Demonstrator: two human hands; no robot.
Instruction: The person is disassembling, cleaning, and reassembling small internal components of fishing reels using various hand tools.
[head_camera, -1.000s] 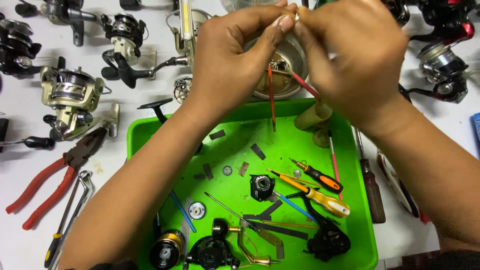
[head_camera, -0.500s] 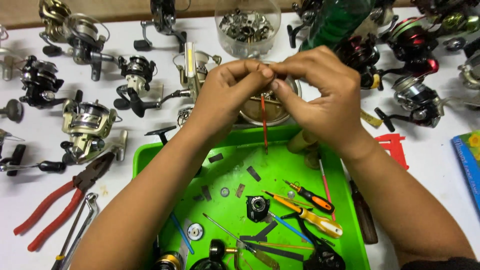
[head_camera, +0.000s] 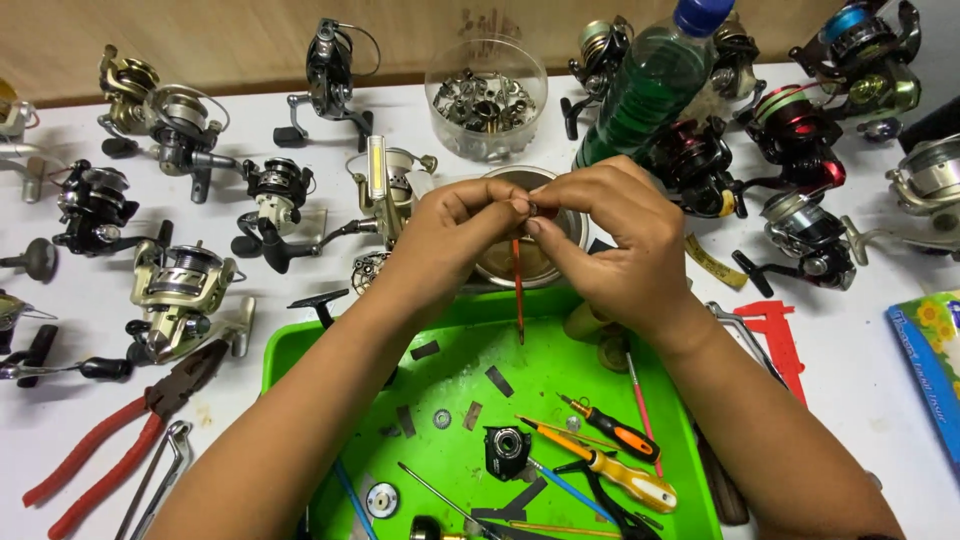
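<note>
Our thin red stick (head_camera: 517, 290), hanging upright from a tiny dark part (head_camera: 533, 209) pinched at our fingertips.

Blue flowered package (head_camera: 928, 352), right edge

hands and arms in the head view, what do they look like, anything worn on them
Both are bare: the left hand and right hand show no gloves, and no rings or watch can be seen. The forearms are uncovered as far as the bottom edge of the picture, with no sleeve in view. Fingernails are short and unpainted.
</note>
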